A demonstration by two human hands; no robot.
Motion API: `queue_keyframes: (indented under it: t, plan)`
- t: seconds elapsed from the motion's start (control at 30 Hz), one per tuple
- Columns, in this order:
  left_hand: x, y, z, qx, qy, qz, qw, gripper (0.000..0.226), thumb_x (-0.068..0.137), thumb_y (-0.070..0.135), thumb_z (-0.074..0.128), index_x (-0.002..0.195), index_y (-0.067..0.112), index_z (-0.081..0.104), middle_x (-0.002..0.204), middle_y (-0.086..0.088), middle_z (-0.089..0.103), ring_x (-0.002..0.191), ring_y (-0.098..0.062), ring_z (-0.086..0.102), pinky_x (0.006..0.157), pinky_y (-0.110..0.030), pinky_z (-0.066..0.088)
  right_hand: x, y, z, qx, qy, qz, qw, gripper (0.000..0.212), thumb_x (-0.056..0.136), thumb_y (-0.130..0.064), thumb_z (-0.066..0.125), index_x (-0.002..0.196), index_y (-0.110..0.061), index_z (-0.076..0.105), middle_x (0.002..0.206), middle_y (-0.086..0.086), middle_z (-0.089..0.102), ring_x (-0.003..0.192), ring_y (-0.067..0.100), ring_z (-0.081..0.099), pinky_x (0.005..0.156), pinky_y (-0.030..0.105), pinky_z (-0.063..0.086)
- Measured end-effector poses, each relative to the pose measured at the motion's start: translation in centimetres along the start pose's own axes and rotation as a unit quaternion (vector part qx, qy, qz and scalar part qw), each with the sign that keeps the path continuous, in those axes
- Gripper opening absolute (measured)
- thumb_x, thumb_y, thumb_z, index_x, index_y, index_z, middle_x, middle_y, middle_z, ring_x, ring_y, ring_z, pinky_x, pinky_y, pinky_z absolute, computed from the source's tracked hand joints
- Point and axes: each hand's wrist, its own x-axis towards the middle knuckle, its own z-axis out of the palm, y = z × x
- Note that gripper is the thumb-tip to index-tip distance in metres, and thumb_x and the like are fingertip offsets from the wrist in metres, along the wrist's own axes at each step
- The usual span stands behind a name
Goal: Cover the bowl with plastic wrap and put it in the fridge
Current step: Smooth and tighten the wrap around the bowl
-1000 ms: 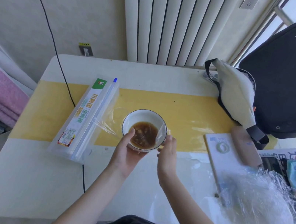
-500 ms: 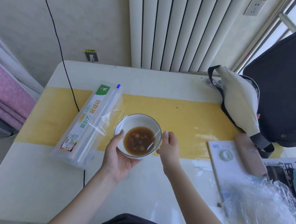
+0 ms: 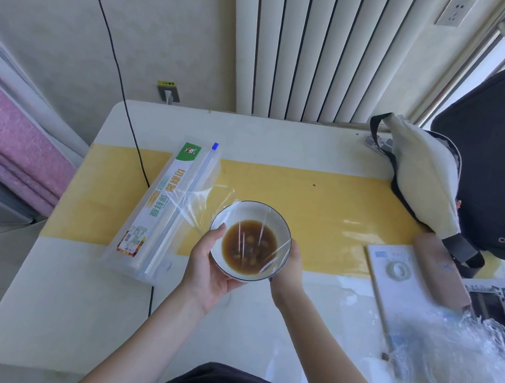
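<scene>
over the white table with a yellow band [image 3: 326, 199], the long clear plastic-wrap dispenser box [image 3: 161, 206] runs near-left to far-right. we hold the round white bowl of brown liquid [image 3: 249, 240] upright: left hand [image 3: 209, 270] cupped beneath, right hand [image 3: 289, 273] curled on its rim. thin clear film [image 3: 259, 222] spans it; film edges are hard to see.

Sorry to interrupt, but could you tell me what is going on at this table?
A person is covering a bowl of brown soup with plastic wrap. The left hand cradles the bowl from below, and the right hand presses the film at its rim. The film stretches over the top, and a sheet trails toward the wrap dispenser box lying beside it.
</scene>
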Motion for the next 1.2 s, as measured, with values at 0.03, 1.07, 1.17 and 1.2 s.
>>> queue_keyframes:
  t: [0.03,1.07,1.17,1.2]
  plan:
    - [0.0,0.1,0.0,0.005,-0.005,-0.004,1.000,0.045,0.073,0.042,0.063,0.110,0.015,0.065,0.106,-0.015,0.069,0.101,-0.035,0.065,0.097,-0.056,0.046,-0.1,0.1,0.1,0.038,-0.034,0.003,0.999,0.058,0.063,-0.029,0.065,0.112,0.000,0.053,0.101,0.018,0.060,0.087,0.023,0.056,0.077,0.040,0.049]
    - [-1.0,2.3,-2.1,-0.001,-0.005,-0.030,1.000,0.064,0.072,0.047,0.066,0.124,0.009,0.060,0.113,-0.020,0.068,0.104,-0.037,0.065,0.096,-0.056,0.047,-1.5,-1.2,3.5,0.219,-0.201,0.257,0.920,0.019,0.086,-0.006,0.055,0.102,-0.004,0.065,0.104,0.016,0.066,0.095,0.029,0.062,0.084,0.038,0.054]
    - [-0.9,2.5,-2.3,0.005,-0.002,-0.023,1.000,0.053,0.078,0.046,0.062,0.117,0.011,0.064,0.107,-0.017,0.071,0.098,-0.033,0.067,0.092,-0.051,0.051,-1.3,-1.0,2.5,0.198,-0.126,0.289,0.928,0.005,0.082,-0.012,0.059,0.085,-0.016,0.060,0.082,0.001,0.058,0.071,0.018,0.055,0.059,0.027,0.051]
    - [-0.8,2.5,-2.5,0.012,0.001,-0.023,1.000,0.050,0.079,0.045,0.061,0.115,0.011,0.065,0.105,-0.016,0.071,0.097,-0.033,0.067,0.092,-0.051,0.051,-1.3,-1.0,2.2,0.189,-0.103,0.285,0.934,0.005,0.084,-0.017,0.058,0.079,-0.018,0.058,0.076,0.000,0.054,0.066,0.017,0.051,0.056,0.026,0.047]
